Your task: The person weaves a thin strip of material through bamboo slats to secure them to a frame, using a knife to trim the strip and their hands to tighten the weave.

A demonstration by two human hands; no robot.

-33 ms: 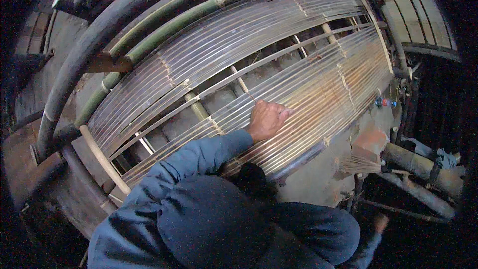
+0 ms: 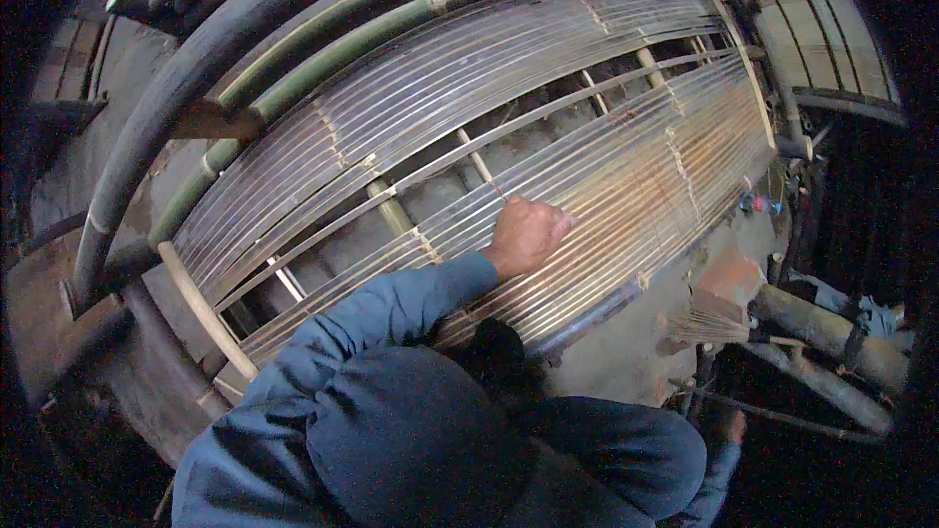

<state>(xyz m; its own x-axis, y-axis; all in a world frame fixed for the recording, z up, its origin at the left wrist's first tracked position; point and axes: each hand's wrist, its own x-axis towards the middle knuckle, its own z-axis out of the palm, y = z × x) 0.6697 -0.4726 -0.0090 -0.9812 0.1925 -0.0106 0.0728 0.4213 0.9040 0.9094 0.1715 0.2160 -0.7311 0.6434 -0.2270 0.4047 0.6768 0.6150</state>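
Panel of narrow, pale tan bamboo slats (image 2: 626, 205) lies directly under left hand (image 2: 528, 237) and extends to both sides. Long axis: lower left to upper right, roughly along the curved green bamboo pole (image 2: 293, 90) past its far edge. Left is the nearer of 2 hands: fingers curled, on the slats; can't tell if it's pinching anything. Right hand (image 2: 736, 427): well apart, beyond the dark blue clothed knee (image 2: 626, 450); can't tell finger state.

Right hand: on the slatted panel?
No, the right hand is at the lower right beyond the bent knee, clear of the slatted panel.
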